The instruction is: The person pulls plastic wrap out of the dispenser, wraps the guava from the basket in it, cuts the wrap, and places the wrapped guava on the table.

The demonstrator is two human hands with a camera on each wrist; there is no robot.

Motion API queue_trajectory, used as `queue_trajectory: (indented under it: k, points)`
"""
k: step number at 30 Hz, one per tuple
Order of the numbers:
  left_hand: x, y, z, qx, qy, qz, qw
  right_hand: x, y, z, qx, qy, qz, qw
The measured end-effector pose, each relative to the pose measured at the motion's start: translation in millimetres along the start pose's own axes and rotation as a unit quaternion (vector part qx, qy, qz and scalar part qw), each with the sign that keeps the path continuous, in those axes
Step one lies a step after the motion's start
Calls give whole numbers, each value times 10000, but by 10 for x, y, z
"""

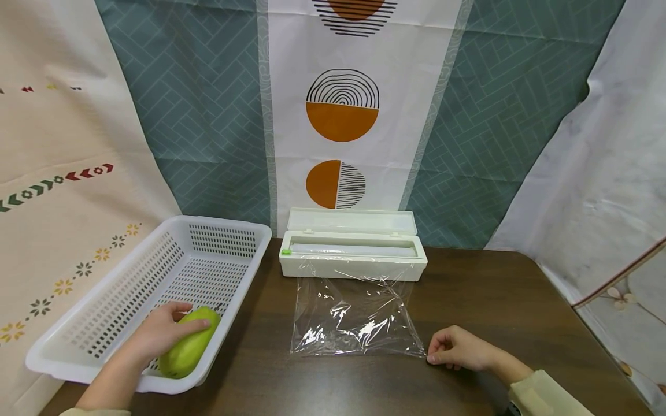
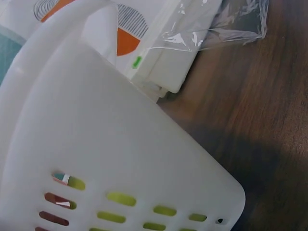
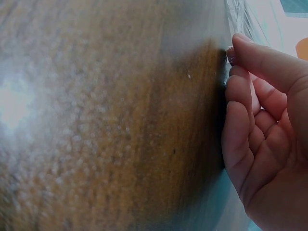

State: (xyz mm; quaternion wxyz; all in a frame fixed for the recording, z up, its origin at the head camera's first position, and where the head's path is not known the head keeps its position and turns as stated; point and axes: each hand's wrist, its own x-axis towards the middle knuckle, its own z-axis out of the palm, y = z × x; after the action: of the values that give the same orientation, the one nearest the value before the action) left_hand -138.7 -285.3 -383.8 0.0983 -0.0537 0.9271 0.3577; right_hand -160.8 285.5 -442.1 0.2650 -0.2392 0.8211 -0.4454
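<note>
In the head view, my left hand (image 1: 158, 332) reaches into a white slotted plastic basket (image 1: 236, 300) and grips a smooth green mango (image 1: 189, 346) near the basket's front right corner. Green patches of the mango (image 2: 121, 198) show through the basket's slots in the left wrist view, where the wall hides the hand. My right hand (image 1: 460, 349) pinches the front right corner of a sheet of cling film (image 1: 354, 323) between thumb and index finger. That sheet stretches over the table from a white cling film dispenser (image 1: 354, 268), whose lid stands up.
The brown wooden table (image 1: 260, 384) extends around the basket and dispenser. Patterned cloths (image 1: 208, 115) hang behind the table and along both sides. The dispenser stands against the back cloth, and a small green slider (image 1: 286, 252) sits at its left end.
</note>
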Motion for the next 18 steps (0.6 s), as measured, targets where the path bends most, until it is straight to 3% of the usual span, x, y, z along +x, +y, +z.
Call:
queue_trajectory:
  k: [10,18]
  points:
    - [-47,17,22,-34,-198,-217,9996,-7,1,7,62,-5,-51,10000]
    - [-40,35,27,25,-27,-156,9999,-6,3,-1,52,9,4,10000]
